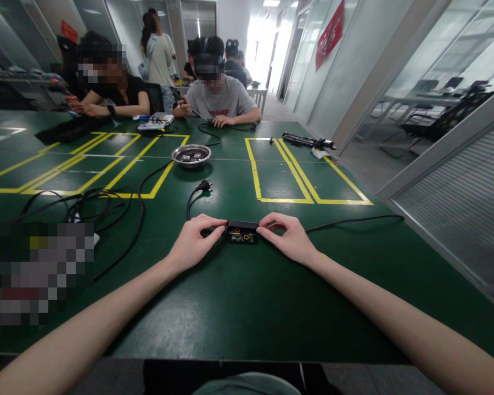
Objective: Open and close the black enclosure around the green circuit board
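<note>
A small black case (242,225) with its inside showing lies on the green table (226,307). Green circuit parts and round orange-rimmed pieces (246,237) are visible in it. My left hand (198,240) pinches the left end of the case's black upper part between thumb and fingertips. At the right end, my right hand (287,237) grips the same part with thumb and index finger. A black cable (193,196) with a plug (205,185) curves out behind my left hand, and another black cable (354,220) runs right from behind my right hand.
Beyond the case stands a metal bowl (191,156) holding small metal parts. Tangled black cables (102,206) lie at the left. Yellow tape (286,201) marks the table. A black tool-like object (308,141) rests at the back right. Two people sit across the table.
</note>
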Action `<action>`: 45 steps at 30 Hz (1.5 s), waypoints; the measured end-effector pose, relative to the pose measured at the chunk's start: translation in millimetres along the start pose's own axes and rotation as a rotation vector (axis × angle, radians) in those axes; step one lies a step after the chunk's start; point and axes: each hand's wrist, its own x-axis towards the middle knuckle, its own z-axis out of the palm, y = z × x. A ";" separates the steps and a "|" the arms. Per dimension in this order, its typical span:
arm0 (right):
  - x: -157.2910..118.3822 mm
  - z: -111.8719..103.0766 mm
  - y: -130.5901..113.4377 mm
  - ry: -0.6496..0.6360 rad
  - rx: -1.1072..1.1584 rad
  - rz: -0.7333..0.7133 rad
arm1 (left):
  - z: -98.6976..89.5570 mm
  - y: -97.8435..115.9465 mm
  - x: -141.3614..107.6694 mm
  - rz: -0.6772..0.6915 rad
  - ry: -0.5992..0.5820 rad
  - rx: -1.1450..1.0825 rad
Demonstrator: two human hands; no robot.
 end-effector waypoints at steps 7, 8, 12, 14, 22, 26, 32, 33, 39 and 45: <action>-2.4 -8.8 -1.2 -0.102 0.019 -0.038 | -0.7 0.0 -1.1 0.019 -0.022 -0.008; -2.5 -9.4 -1.2 -0.107 0.016 -0.042 | -0.7 -0.2 -1.1 0.017 -0.026 -0.007; -2.8 -9.8 0.3 -0.130 -0.001 -0.047 | -0.7 -0.4 -0.8 0.009 -0.034 0.007; -2.7 -9.4 0.9 -0.135 -0.010 -0.056 | -0.8 -0.1 -0.6 0.003 -0.035 0.014; -2.4 -10.2 1.3 -0.141 -0.046 -0.119 | 1.3 -0.4 0.6 -0.003 -0.040 0.018; -2.0 -10.3 1.7 -0.182 -0.060 -0.124 | 2.4 -0.3 0.7 0.001 -0.038 0.026; -1.2 -8.7 3.1 -0.186 -0.097 -0.163 | 3.3 -1.2 1.3 -0.006 -0.045 0.041; -1.3 -8.7 4.0 -0.189 -0.104 -0.156 | 3.4 -1.3 1.3 -0.005 -0.047 0.042; -1.8 -9.9 8.1 -0.210 -0.168 -0.134 | 4.1 -3.4 2.2 0.041 -0.072 0.039; -0.3 -9.9 11.4 -0.223 -0.188 -0.159 | 6.6 -6.8 2.5 0.145 -0.088 0.061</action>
